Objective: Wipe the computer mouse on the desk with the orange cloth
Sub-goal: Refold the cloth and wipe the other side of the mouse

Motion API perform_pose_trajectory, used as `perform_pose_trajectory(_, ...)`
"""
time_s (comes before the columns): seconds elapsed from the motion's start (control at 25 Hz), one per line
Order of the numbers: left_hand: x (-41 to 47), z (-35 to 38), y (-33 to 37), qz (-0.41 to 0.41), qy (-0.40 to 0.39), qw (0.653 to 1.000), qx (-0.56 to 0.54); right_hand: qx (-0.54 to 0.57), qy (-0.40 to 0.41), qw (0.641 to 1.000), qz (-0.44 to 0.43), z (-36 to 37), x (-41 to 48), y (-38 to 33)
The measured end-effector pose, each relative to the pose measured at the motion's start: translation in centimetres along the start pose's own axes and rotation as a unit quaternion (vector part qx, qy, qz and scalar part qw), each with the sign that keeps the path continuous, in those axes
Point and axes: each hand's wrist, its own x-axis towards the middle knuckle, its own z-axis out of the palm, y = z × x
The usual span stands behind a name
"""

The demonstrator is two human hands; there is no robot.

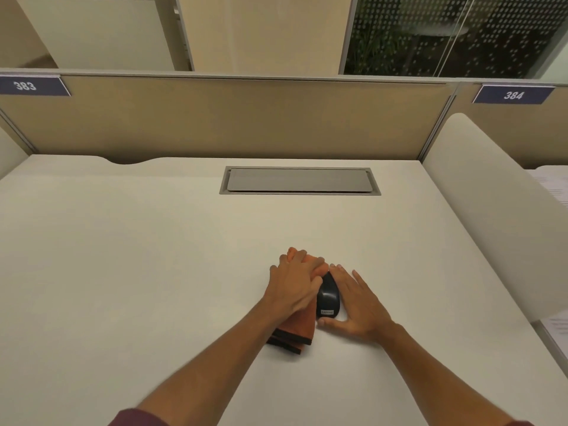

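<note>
Computer mouse point(328, 298) black, on white tabletop point(153, 256), near front centre. Left hand point(293, 282) grips orange cloth point(299, 329), pressing it against mouse's left side. Right hand point(356, 305) spread loosely, cupping mouse's right side.

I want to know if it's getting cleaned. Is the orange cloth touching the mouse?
Touching. The head view shows the orange cloth, pressed under the left hand, lying against the black computer mouse's left side.

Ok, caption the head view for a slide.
Left hand presses orange cloth against mouse; right hand steadies it.
</note>
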Motion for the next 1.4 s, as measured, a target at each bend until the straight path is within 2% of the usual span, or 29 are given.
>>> perform_pose_trajectory(0.28,2.3,0.0,-0.3,0.017,-0.054,0.992,0.114,-0.006,-0.002,1.0,0.007,0.0,-0.1,0.0)
perform_pose_trajectory(0.4,2.1,-0.5,-0.5,-0.003,-0.025,0.997,0.076,-0.003,0.004,1.0,0.01,0.1,-0.2,0.1)
perform_pose_trajectory(0.56,-0.1,0.2,0.0,0.051,-0.008,0.996,0.079,0.012,0.014,1.0,0.004,0.1,0.0,-0.1)
perform_pose_trajectory(0.76,0.3,0.1,-0.8,0.0,-0.024,0.994,0.102,-0.006,0.006,1.0,0.01,0.2,-0.1,0.0)
perform_pose_trajectory(0.88,-0.1,0.1,-1.1,-0.021,0.004,0.998,0.056,-0.003,0.008,1.0,0.01,0.2,-0.1,0.0)
perform_pose_trajectory(1.16,-1.6,1.2,-1.5,0.036,0.009,0.999,0.022,0.009,0.02,1.0,0.009,0.3,-0.3,0.1)
perform_pose_trajectory(1.4,-4.6,1.7,-5.1,0.139,0.014,0.99,0.028,0.001,0.016,1.0,0.013,0.2,-0.3,0.0)
